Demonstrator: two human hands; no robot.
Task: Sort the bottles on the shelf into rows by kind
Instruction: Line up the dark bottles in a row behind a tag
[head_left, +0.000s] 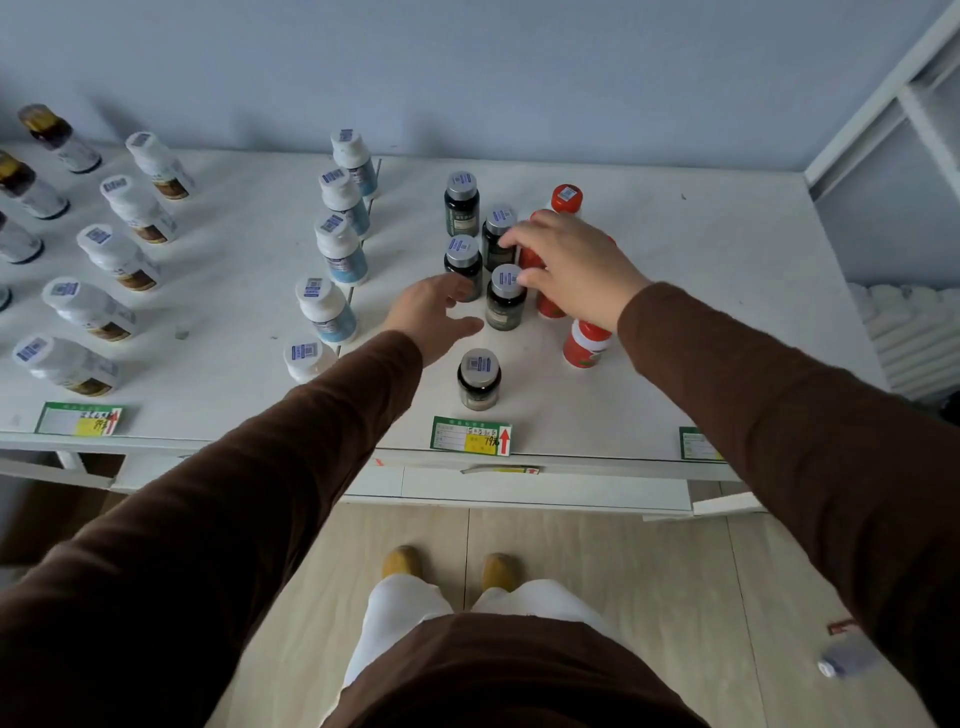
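Observation:
Several dark bottles with silver caps (462, 203) stand clustered at the middle of the white shelf (701, 270), and one more dark bottle (478, 378) stands alone near the front edge. Red bottles (586, 344) form a row to their right, partly hidden by my right hand (571, 265). That hand hovers over the red row, its fingertips touching the caps of two dark bottles (505, 297). My left hand (434, 317) is open, its fingers at the side of another dark bottle (463, 259).
A row of white bottles with blue labels (340, 249) runs along a thin divider to the left. Further left stand white bottles with brown labels (117, 255) and amber bottles (32, 187). Price tags (470, 435) line the front edge. A bottle (844, 659) lies on the floor.

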